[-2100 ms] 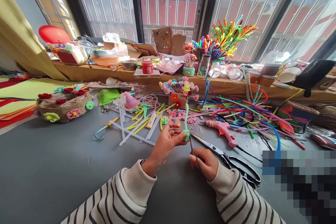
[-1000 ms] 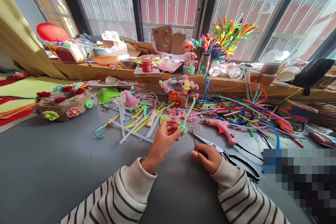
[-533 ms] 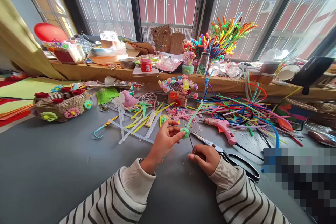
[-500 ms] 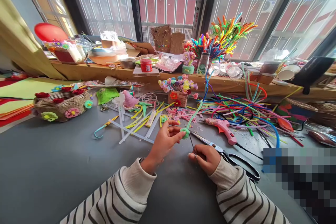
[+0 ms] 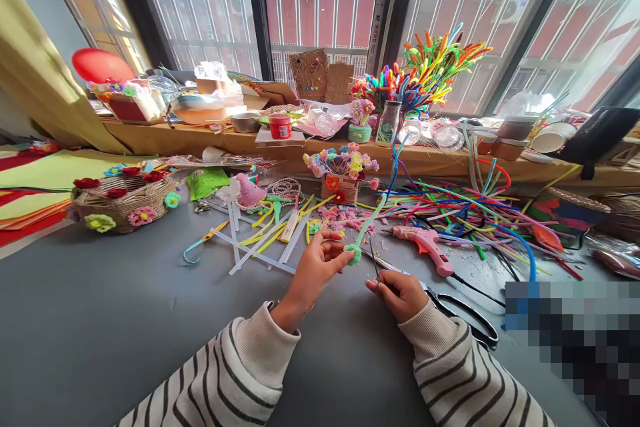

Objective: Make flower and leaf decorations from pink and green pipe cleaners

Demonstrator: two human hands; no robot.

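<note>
My left hand point(image 5: 316, 270) pinches a green pipe cleaner point(image 5: 354, 254) at its coiled, fuzzy end. The straight stem of it rises up and to the right. In my right hand point(image 5: 400, 293) is a thin dark rod-like tool point(image 5: 375, 260), held between thumb and fingers; its exact kind is unclear. The tool's tip points upward, a little to the right of the coil and apart from it. Large black-handled scissors point(image 5: 463, 307) lie behind and beside my right hand, with their blades partly hidden by it.
A pink glue gun point(image 5: 424, 245) lies right of centre, its cord running right. Behind it spreads a pile of pipe cleaners point(image 5: 450, 203). Glue sticks point(image 5: 250, 253) lie left of my hands. A flower-trimmed basket point(image 5: 123, 203) stands at left, a small flower box point(image 5: 341, 187) at centre back.
My right hand has moved slightly right and up, and the tool's tip has drawn away from the green coil. My left hand keeps its pinch almost in place.
</note>
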